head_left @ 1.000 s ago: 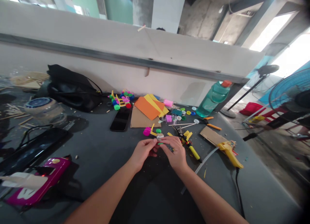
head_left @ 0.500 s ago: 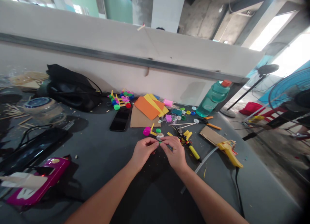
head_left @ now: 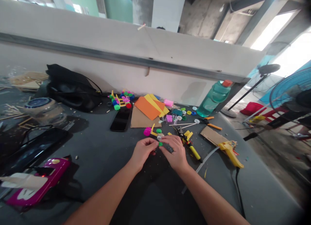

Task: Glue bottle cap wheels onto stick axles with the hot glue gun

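My left hand (head_left: 144, 151) and my right hand (head_left: 175, 152) meet over the middle of the table. Between their fingertips is a small green bottle cap (head_left: 160, 143), pinched from both sides and partly covered by the fingers. Just beyond them lies a small assembly of yellow sticks (head_left: 153, 131) with a magenta cap (head_left: 147, 131), a green cap (head_left: 158, 131) and a whitish cap (head_left: 159, 137) at its ends. Close to my right hand are pliers with black jaws and a yellow handle (head_left: 194, 152), among short yellow pieces (head_left: 188, 134).
A yellow glue gun (head_left: 230, 153) with a cord lies at right by cardboard (head_left: 212, 136). Behind are a phone (head_left: 120, 119), orange paper (head_left: 147, 108), loose caps and a green bottle (head_left: 213, 99). A magenta power strip (head_left: 40, 183) and black bag (head_left: 70, 88) occupy the left.
The green cap shows more between my fingertips now. My right fingers have shifted slightly around it; the things on the table have stayed put.
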Tool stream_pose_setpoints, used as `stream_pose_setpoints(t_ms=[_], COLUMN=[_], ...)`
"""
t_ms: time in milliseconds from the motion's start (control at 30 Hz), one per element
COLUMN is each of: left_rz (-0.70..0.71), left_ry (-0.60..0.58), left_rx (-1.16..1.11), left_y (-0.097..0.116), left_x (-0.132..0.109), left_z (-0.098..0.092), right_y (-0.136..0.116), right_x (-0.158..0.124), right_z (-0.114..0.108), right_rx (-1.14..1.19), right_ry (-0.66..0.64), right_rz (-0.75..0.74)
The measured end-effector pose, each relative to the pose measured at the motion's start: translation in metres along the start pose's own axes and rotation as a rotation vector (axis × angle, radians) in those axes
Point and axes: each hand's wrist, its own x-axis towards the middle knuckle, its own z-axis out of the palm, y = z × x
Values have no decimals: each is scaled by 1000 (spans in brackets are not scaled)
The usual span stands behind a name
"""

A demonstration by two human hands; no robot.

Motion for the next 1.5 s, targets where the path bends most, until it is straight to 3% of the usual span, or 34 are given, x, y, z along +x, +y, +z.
stream_pose_setpoints(t_ms=[600,1500], left_rz=[-72,-35], left_ry=[-75,-89], left_rx=[-79,-5], left_y=[1,0], left_x=[1,-1], left_z=[-2,0], right_y=[2,3], right_x=[-2,-2], right_z=[3,4], right_rx=[21,46], right_ry=[4,8], right_rz=[-15,-17])
